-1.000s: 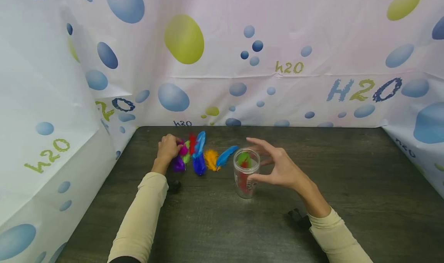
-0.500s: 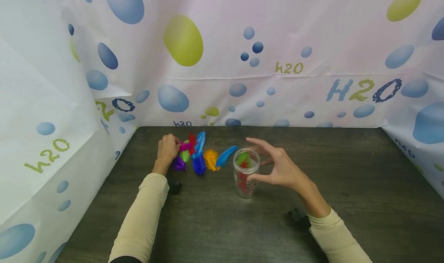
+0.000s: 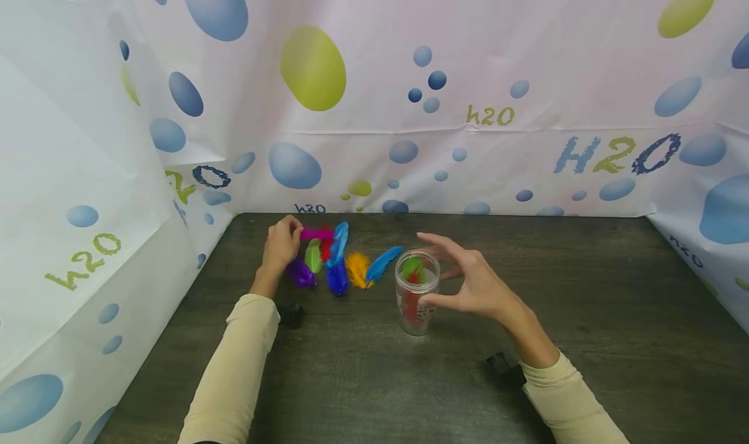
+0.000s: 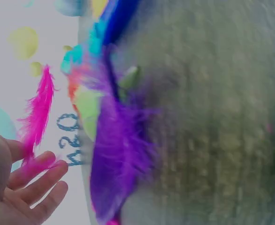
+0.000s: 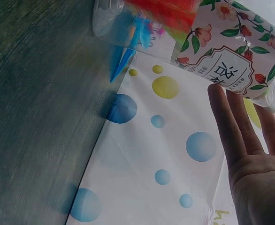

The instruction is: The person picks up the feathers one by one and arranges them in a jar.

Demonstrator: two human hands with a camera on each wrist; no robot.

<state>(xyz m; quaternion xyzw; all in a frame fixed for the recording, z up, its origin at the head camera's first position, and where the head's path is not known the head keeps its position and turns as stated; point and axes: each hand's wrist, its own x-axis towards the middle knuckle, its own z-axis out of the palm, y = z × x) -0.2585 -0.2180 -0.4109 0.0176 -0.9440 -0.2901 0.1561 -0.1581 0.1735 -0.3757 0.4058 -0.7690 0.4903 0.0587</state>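
My left hand [image 3: 281, 246] pinches a magenta feather [image 3: 317, 234] by one end, at the far left of the table. In the left wrist view, that feather stands up from the fingertips beside a purple feather [image 4: 121, 150]. My right hand [image 3: 471, 278] spreads around a glass jar [image 3: 413, 317], thumb in front and fingers behind. Its fingers look nearly straight in the right wrist view, their tips right at the jar's flowered label [image 5: 226, 51]. The jar stands upright with no lid on, holding a green feather [image 3: 413, 265] and a red feather [image 3: 413, 306].
Between the hands lie a lime feather [image 3: 313, 255], a red feather [image 3: 326, 248], a light blue feather [image 3: 337, 241], a dark blue feather [image 3: 337, 278], an orange feather [image 3: 356, 268] and another blue feather [image 3: 384, 262]. A printed curtain [image 3: 374, 60] borders the dark table [image 3: 374, 385].
My left hand has drawn the magenta feather away from the lime and purple ones, toward the back of the table. My right hand and the jar have stayed put.
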